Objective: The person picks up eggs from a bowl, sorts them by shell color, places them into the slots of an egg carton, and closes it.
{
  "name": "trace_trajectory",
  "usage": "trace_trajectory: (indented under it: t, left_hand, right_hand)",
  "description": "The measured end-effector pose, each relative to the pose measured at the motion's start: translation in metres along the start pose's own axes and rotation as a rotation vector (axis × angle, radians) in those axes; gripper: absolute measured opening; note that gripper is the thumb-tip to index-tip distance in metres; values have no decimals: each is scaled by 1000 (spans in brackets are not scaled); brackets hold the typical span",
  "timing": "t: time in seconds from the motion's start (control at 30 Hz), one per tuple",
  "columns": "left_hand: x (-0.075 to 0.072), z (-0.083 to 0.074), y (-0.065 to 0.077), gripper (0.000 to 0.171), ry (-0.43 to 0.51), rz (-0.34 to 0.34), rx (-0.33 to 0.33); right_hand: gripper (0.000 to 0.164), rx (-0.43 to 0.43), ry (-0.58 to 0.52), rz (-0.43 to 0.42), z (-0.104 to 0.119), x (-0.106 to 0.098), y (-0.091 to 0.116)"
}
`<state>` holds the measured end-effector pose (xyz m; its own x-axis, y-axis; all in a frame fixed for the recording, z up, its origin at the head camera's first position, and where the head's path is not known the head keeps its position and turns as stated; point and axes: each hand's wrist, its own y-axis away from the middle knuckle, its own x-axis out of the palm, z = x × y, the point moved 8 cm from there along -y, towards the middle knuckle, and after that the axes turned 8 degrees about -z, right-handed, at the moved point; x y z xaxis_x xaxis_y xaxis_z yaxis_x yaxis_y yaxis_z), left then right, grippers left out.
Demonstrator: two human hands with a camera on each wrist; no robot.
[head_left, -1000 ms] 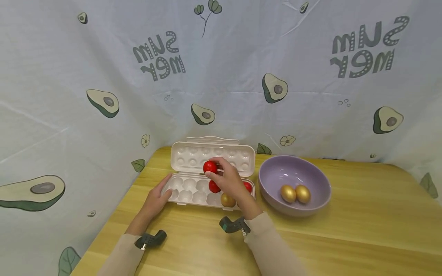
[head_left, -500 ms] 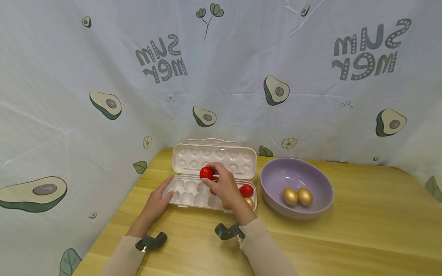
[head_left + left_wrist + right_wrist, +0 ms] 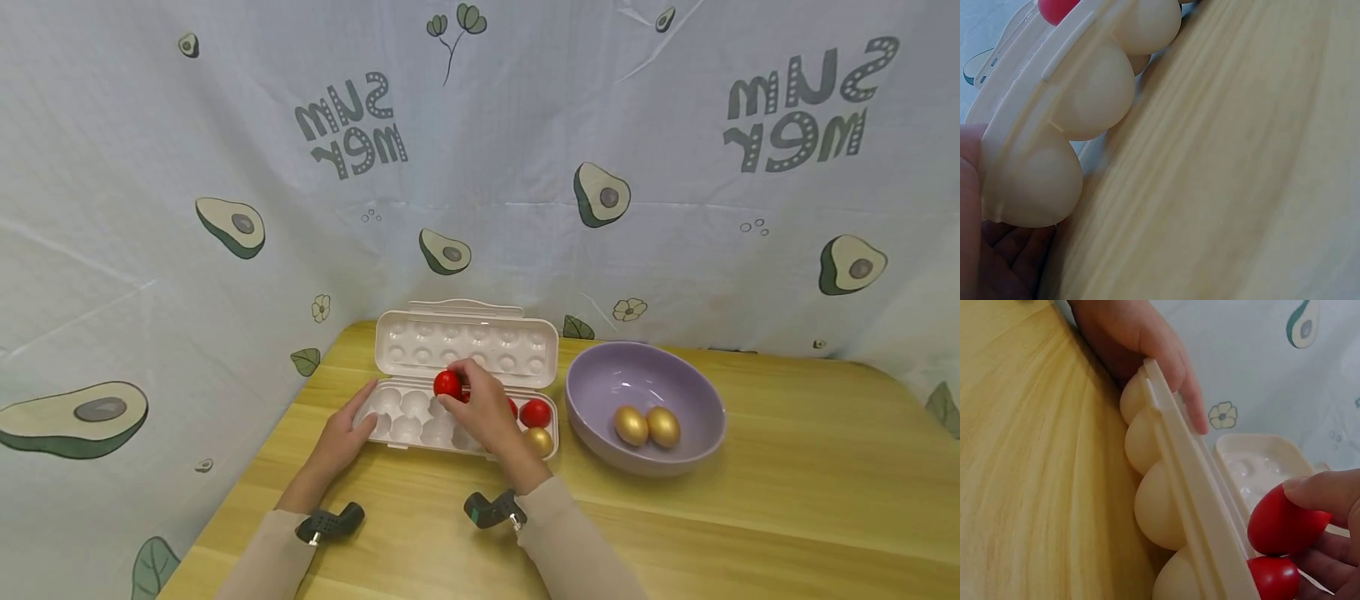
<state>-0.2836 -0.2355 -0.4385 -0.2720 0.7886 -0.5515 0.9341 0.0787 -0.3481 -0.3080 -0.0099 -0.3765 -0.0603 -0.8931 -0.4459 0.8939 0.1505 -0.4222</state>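
Observation:
My right hand (image 3: 483,406) pinches a red egg (image 3: 447,384) between thumb and fingers, just above the back row of an open egg carton (image 3: 420,439). In the right wrist view this egg (image 3: 1282,522) sits right above another red egg (image 3: 1274,578) in the carton. My left hand (image 3: 341,437) grips the carton's left end; the left wrist view shows the thumb (image 3: 969,200) at its rim and the fingers curled below. A red egg (image 3: 536,413) and a gold egg (image 3: 537,442) fill the right-end cups. My right hand partly hides the cups between.
Right of the carton stands a purple bowl (image 3: 645,375) with two gold eggs (image 3: 647,427) inside. The carton's lid (image 3: 465,346) leans back near a printed curtain (image 3: 510,150). Everything stands on a wooden table (image 3: 810,450).
My right hand has carried the red egg slightly left and lowered it toward the carton's back row. The left hand stays at the carton's left end.

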Motion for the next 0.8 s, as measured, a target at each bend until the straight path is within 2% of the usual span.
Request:
trace_trajectory:
  t: [0.3,0.53,0.8]
  left_hand:
    - [2,-1,-2,57,3,15,-11]
    - [2,1,-1,58,-1,15,-19]
    - [1,2,0,58,1,15,-30]
  right_hand:
    - [41,23,81,47,-3,4,3]
    - [49,29,120,90,-4,7,6]
    - [43,30,119,109,-3,9,7]
